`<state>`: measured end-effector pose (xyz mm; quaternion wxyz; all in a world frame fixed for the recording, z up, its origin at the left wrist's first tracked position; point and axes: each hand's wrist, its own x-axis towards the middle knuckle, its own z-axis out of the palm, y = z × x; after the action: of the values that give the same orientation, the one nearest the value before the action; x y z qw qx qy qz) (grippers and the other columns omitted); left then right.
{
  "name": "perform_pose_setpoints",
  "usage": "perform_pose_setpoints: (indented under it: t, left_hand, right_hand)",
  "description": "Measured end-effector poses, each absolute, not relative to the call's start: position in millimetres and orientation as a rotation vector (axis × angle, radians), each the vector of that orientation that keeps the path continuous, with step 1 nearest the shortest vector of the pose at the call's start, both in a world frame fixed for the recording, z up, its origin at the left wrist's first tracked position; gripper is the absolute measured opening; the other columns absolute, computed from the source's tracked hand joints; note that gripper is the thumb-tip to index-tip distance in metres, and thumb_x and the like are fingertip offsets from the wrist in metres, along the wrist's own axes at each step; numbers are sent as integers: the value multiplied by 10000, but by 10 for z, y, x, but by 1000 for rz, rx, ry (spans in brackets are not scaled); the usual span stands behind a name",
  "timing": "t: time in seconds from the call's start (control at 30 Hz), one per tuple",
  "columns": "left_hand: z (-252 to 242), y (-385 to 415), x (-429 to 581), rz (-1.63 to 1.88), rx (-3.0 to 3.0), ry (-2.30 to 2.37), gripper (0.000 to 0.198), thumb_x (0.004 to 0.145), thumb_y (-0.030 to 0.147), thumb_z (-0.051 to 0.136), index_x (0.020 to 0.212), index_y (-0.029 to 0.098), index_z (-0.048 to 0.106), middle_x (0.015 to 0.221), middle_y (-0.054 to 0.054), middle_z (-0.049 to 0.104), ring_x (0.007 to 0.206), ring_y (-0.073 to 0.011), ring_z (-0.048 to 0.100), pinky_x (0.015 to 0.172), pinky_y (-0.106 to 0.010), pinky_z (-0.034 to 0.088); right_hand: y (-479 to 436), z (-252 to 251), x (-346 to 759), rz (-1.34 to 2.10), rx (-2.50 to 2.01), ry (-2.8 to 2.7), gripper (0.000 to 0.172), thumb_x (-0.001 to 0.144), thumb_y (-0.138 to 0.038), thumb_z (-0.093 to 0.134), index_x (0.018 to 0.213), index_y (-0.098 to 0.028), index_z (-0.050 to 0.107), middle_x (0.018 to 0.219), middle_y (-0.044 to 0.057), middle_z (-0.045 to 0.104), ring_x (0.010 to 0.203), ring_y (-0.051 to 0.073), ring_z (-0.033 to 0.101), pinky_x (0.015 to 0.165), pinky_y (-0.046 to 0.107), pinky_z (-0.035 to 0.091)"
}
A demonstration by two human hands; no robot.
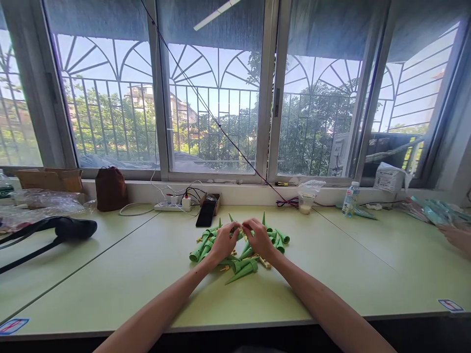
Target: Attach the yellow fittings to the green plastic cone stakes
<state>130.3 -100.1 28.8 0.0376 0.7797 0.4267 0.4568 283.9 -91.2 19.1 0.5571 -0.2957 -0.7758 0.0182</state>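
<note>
My left hand point(223, 241) and my right hand point(258, 239) meet fingertip to fingertip above a pile on the table, both closed in a pinch. Whatever sits between the fingertips is too small and hidden to name. Around and beneath them lie several green hollow cones point(203, 249), some on their sides and a few pointing up. One green cone point(241, 273) lies nearest the front, its tip toward the left. Small yellow pieces point(264, 263) are scattered among the cones. My hands partly hide the middle of the pile.
Behind the pile are a dark phone point(206, 213) and a power strip point(172, 207). A cup point(305, 203) and bottle point(351, 199) stand back right. Leftward are a brown pouch point(111, 189) and black strapped item point(75, 228). Another person's hand point(456, 236) touches plastic packaging point(437, 212) at far right.
</note>
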Motion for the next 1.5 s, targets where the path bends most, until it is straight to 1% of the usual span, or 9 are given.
perform_pose_setpoints:
  t: [0.33,0.6,0.73,0.93,1.13,1.3,1.5]
  left_hand:
    - [267,-985,1300,1413,2396,1297,183,849,208,490,933,191,652,882,-48,701,779,-176,619,742,-290,464]
    - [274,-994,1306,1398,2379,1319,196,844,186,486,947,196,652,867,-41,704,767,-174,621,758,-297,469]
    - [277,-995,1308,1407,2391,1322,185,837,168,490,933,191,646,877,-45,703,761,-171,622,744,-290,466]
    - [269,-975,1305,1446,2391,1319,179,853,187,480,942,192,636,891,-43,693,786,-170,627,733,-276,461]
    - [270,-979,1295,1474,2403,1311,184,853,203,483,951,194,638,908,-44,695,799,-176,631,746,-283,461]
    - [282,-992,1302,1458,2409,1306,187,854,189,470,944,193,633,904,-43,692,822,-180,627,744,-281,457]
    - [280,-993,1302,1443,2410,1312,193,835,176,487,952,187,641,920,-47,702,822,-182,634,750,-283,465]
  right_hand:
    - [-883,177,2855,74,-706,-1818,126,891,-160,500,854,-182,618,818,42,606,762,163,559,704,262,429]
    - [-847,152,2861,68,-738,-1832,141,889,-163,497,821,-186,618,769,25,593,697,152,545,663,259,425]
    - [-852,154,2858,63,-732,-1835,135,889,-156,503,825,-188,617,768,24,598,707,152,547,671,255,420]
    - [-878,153,2856,86,-739,-1866,110,901,-231,531,863,-188,625,806,43,617,731,163,560,681,258,439]
    - [-906,159,2856,112,-717,-1896,130,903,-285,552,904,-181,629,831,52,621,705,156,568,685,265,459]
    - [-900,153,2857,96,-726,-1902,123,902,-271,560,925,-174,633,831,51,619,716,154,568,692,260,451]
    - [-888,144,2855,103,-731,-1917,113,901,-248,560,906,-166,638,814,48,616,717,154,558,680,252,434]
